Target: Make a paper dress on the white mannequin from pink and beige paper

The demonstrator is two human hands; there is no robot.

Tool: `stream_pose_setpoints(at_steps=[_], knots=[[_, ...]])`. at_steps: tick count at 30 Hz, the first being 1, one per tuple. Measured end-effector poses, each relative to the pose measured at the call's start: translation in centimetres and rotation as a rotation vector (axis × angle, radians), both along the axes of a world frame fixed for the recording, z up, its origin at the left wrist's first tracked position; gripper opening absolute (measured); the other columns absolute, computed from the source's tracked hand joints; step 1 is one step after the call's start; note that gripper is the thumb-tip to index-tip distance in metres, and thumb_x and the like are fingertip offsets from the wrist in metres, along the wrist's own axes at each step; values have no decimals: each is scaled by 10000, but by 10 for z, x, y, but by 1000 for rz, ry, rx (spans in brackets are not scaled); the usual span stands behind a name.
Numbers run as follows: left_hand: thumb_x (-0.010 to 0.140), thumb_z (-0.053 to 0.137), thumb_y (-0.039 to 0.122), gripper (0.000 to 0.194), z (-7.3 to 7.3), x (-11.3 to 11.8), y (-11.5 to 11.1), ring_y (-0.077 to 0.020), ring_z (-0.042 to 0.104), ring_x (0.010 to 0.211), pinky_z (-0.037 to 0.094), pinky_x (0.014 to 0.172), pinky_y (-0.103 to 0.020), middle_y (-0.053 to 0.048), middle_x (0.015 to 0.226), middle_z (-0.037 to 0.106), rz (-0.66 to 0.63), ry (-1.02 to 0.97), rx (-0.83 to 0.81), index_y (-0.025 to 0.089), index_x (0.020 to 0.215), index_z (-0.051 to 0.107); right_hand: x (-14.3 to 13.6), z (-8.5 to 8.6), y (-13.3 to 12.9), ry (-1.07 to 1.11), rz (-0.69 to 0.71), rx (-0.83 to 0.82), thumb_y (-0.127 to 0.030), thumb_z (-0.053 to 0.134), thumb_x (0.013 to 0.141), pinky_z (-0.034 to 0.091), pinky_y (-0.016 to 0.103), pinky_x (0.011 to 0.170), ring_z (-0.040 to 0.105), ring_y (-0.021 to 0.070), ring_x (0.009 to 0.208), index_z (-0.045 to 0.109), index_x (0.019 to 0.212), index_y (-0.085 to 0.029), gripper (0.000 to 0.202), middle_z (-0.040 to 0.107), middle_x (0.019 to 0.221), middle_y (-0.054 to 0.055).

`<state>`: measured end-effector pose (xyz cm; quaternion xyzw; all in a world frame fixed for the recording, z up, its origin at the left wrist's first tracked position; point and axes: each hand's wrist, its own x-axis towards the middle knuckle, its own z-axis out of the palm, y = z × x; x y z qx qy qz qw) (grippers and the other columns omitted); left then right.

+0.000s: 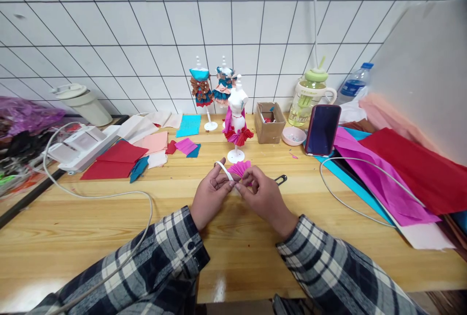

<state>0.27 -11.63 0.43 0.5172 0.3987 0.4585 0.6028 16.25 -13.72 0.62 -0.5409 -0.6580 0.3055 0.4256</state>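
Observation:
My left hand is closed, with thumb and fingertips pinching a narrow white strip that curves up over its fingers. Close against it, my right hand is also closed in a pinch, its fingertips meeting the left ones at the strip's lower end. Just beyond the fingertips shows a bright pink pleated piece, fanned out; whether a hand holds it I cannot tell. A dark loop-shaped handle sticks out behind my right hand. In front stands a small white dress form wearing pink and red ruffles.
Two dressed forms stand by the tiled wall. A cardboard box, pink bowl, phone and green-lidded jug are at the back right. Coloured sheets lie right, red pieces left. A cable crosses my left sleeve.

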Motion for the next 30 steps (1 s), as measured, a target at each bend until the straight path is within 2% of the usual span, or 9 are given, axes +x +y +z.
stream_pose_setpoints(at_steps=[3,6,12,19,26,30], knots=[[748,735,316,913,-1,2,-1,-183,676,907,500,873,-319,-73,988,720,-4,7,10,151,1499,243,8,3,2,-205,20,254,-270,595,860,448,288,702,610,174,762,659,1018,-227,175,675,818,24],[728,746,295,941,-1,4,-3,-171,666,908,498,871,-300,-57,979,711,-29,9,19,155,1503,231,10,2,1,-327,78,346,-260,569,896,438,311,754,602,195,838,695,994,-235,162,683,870,40],[753,713,293,898,-3,4,-4,-173,664,881,504,850,-304,-37,919,701,-43,71,51,155,1504,240,8,2,-1,-303,27,348,-260,557,909,442,289,721,610,175,801,671,942,-213,127,684,850,36],[768,671,285,868,-9,2,-3,-160,648,851,497,793,-274,-7,868,660,-57,168,111,176,1510,234,8,2,-1,-358,46,361,-292,557,916,448,293,749,626,185,866,672,1041,-234,180,704,908,42],[790,607,232,809,-6,4,-8,-116,575,720,463,694,-232,32,780,594,-57,304,204,160,1509,242,8,3,-3,-405,40,340,-292,547,925,434,280,750,634,176,840,710,931,-245,170,717,878,34],[785,576,187,782,-7,0,-7,-111,518,642,428,630,-223,46,719,561,-65,408,276,155,1505,272,11,4,-3,-401,81,309,-282,550,919,426,265,726,635,163,818,713,896,-252,168,722,863,18]])
